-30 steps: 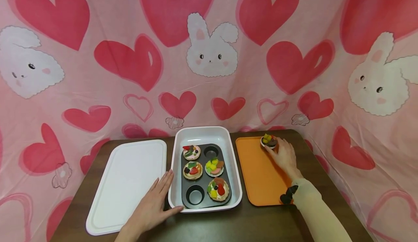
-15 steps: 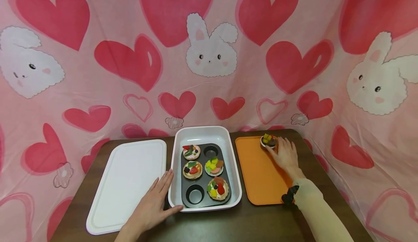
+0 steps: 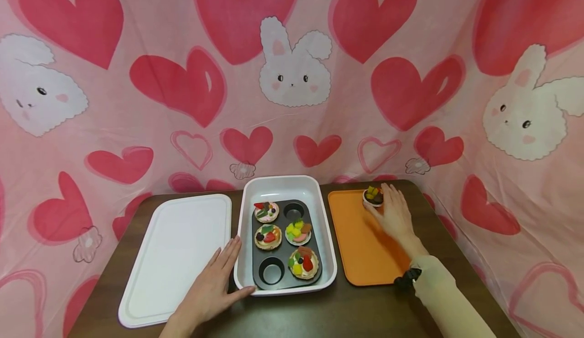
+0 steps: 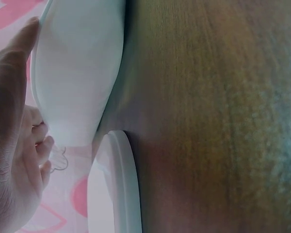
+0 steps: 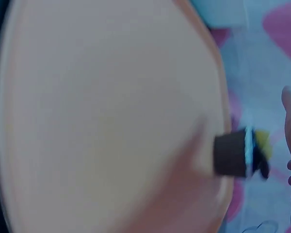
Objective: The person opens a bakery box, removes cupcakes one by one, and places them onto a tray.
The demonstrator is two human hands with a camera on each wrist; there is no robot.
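Away eased the right hand (image 3: 395,215), fingers relaxed and gripping nothing, leaving the small round dark-brown, yellow-topped tart (image 3: 373,197) upright near the rectangular orange tray (image 3: 365,247)'s far edge, while the outstretched left hand (image 3: 209,283) touched the deep white basin (image 3: 285,188), apparently steadying it.

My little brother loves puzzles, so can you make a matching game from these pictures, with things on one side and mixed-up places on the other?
Things
1. muffin pan
2. dark tart
3. left hand
4. white tray

Places
A. on the orange tray
B. flat on the table
C. inside the white bin
D. touching the white bin's rim

Pairs: 1-C, 2-A, 3-D, 4-B
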